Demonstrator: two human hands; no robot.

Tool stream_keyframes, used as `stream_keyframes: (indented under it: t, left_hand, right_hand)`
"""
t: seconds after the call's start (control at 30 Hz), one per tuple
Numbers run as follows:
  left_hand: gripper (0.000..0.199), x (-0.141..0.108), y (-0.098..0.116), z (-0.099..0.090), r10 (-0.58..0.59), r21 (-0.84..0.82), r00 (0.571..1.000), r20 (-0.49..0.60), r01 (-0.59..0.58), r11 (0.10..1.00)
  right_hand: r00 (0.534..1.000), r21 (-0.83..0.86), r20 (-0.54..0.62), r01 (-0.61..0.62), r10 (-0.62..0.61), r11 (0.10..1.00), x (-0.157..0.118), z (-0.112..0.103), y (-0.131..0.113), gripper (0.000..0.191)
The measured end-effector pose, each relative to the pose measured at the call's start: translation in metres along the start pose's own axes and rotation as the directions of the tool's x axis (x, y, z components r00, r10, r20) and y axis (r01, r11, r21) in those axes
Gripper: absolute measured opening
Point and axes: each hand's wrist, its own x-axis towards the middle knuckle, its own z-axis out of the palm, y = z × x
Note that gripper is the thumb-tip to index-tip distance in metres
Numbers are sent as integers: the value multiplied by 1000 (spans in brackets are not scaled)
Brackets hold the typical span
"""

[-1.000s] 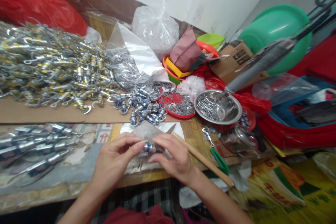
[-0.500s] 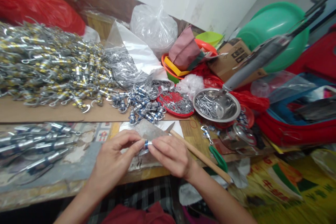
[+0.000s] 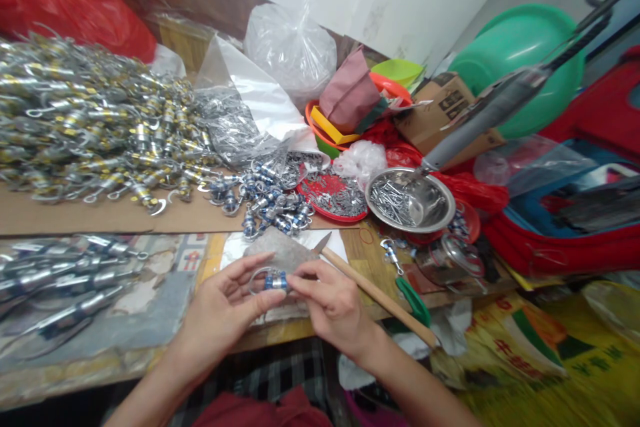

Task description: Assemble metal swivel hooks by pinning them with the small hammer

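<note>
A small blue and silver metal fitting (image 3: pixel 277 281) with a curved hook at its left end is held between my two hands over the table edge. My left hand (image 3: pixel 227 300) grips it with the thumb below and the fingers behind. The fingertips of my right hand (image 3: pixel 333 300) pinch its right end. Just behind my hands lies a grey metal block (image 3: pixel 280 250) on white paper. A hammer (image 3: pixel 380 293) with a wooden handle rests beside my right hand. Blue fittings (image 3: pixel 273 203) are heaped beyond the block.
Yellow-banded fittings (image 3: pixel 100 127) form a large pile at the left, with bigger blue ones (image 3: pixel 65 280) nearer. A red tray (image 3: pixel 335 197) of small metal parts and a steel bowl (image 3: pixel 411 200) of pins stand right of centre. A green handle (image 3: pixel 414 301) lies near the table edge.
The fitting now shows more between my hands, with its hook visible at the left. My left fingers have opened around it, and my right hand has shifted slightly right.
</note>
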Motion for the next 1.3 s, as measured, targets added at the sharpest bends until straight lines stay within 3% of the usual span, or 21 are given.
stream_keyframes:
  t: [0.1,0.17,0.23,0.27,0.37,0.5,0.73,0.87,0.93,1.0,1.1,1.2,1.3]
  left_hand:
    - [73,-1,-3,4,20,-53,999,-33,-22,998]
    - [75,-1,-3,6,51,-34,998,-38,-52,998]
    - [76,-2,-2,7,62,-23,998,-29,-63,998]
    - [77,-2,-2,8,61,-26,998,-23,-62,998]
    - [79,-3,-2,8,53,-55,999,-12,-53,997]
    - [80,-3,-4,7,24,-24,1000,7,-24,999]
    - [87,2,-10,0,5,-87,1000,-8,-6,996]
    - [85,3,-12,-2,29,-126,999,-14,-31,992]
    - [85,3,-12,-1,34,-139,999,-15,-36,990]
    - [85,2,-11,0,40,-150,999,-13,-42,988]
    - [83,1,-10,0,49,-180,999,7,-47,983]
    - [83,1,-9,0,49,-196,998,27,-43,980]
    - [86,1,-7,0,36,-195,999,37,-28,980]
  right_hand:
    - [992,21,104,-71,68,997,18,-10,15,20]
    - [981,-107,85,-167,176,980,41,-20,43,17]
    - [925,-441,-81,-368,372,819,64,-30,80,24]
    - [906,-490,-107,-407,410,771,75,-33,100,29]
    - [878,-554,-68,-429,474,714,94,-33,146,28]
    - [870,-588,-47,-422,492,690,97,-23,166,23]
    - [891,-470,-171,-450,422,760,91,-36,158,18]
    - [895,-333,-214,-443,391,833,77,-34,118,19]
    - [917,-213,-176,-389,357,896,65,-26,85,18]
    - [961,9,-126,-246,246,969,52,-16,53,13]
    - [993,180,-97,-44,63,983,37,-2,23,17]
    - [996,153,-89,-3,17,988,30,4,22,19]
    - [999,-58,-30,13,-15,998,27,0,31,19]
